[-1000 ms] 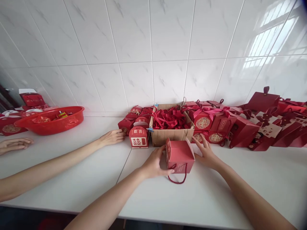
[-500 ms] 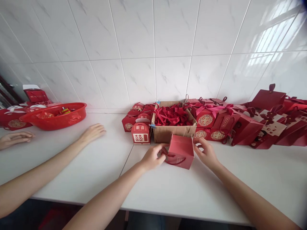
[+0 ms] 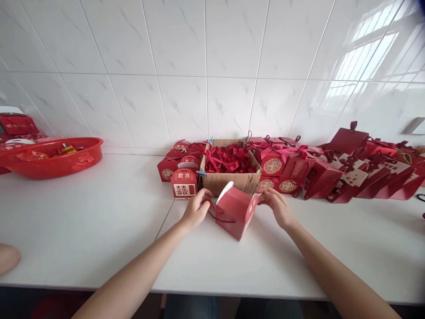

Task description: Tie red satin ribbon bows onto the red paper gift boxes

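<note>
A small red gift box (image 3: pixel 234 210) with a dark red cord handle stands tilted on one corner on the white counter (image 3: pixel 99 212), its top flap open. My left hand (image 3: pixel 196 208) pinches its left side by the cord. My right hand (image 3: pixel 276 205) grips its right upper edge. Just behind it sits a cardboard carton (image 3: pixel 229 179) full of red ribbons (image 3: pixel 227 160).
Small red boxes (image 3: pixel 183 184) cluster left of the carton, and red gift boxes and bags (image 3: pixel 332 170) line the wall to the right. A red plastic basin (image 3: pixel 53 157) sits at far left. Part of another person's arm (image 3: pixel 8 258) shows at the left edge.
I have turned the red box onto a corner and its flap now stands open. The other person's arm has drawn back from the counter to the left edge.
</note>
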A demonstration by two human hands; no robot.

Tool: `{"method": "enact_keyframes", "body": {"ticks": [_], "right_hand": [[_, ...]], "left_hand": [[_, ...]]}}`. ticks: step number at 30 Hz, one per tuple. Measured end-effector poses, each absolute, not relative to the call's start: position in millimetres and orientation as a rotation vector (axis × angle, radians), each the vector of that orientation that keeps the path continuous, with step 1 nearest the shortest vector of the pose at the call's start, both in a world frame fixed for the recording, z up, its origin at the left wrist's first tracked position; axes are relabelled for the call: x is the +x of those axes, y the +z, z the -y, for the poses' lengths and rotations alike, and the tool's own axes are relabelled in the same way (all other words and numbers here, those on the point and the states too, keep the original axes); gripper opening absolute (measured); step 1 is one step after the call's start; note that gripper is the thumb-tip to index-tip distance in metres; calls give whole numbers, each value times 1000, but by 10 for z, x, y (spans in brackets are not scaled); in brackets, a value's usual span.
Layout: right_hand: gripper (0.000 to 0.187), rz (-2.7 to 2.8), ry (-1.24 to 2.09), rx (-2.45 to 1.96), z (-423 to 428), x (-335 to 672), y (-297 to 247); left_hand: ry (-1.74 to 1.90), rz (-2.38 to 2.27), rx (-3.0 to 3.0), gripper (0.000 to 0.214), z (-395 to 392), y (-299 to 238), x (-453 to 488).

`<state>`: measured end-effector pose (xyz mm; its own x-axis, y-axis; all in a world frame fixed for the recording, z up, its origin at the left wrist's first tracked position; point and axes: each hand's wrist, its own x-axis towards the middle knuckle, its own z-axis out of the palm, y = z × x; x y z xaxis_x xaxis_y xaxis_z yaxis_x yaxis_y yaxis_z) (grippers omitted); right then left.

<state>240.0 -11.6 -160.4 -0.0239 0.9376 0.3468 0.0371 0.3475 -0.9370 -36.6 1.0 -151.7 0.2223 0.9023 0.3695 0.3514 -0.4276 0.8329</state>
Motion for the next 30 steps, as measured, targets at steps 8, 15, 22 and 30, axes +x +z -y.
{"method": "enact_keyframes", "body": {"ticks": [8,15,22,30], "right_hand": [[32,1270,997,-975,135,2395,-1561],[35,1268,1123,-975,126,2326,-1567],[38,1245,1286,-925,114,2374,-1578],[41,1159,1243,-962,69,2418,-1613]], "left_hand": [[1203,-1116,1861,12,-45,-1528,-402],[1216,-887,2098,21,70,-1397,-468],[1008,-815,2632,39,165,-1370,-444],[1210,-1085,2575,9,71,-1293,-549]]}}
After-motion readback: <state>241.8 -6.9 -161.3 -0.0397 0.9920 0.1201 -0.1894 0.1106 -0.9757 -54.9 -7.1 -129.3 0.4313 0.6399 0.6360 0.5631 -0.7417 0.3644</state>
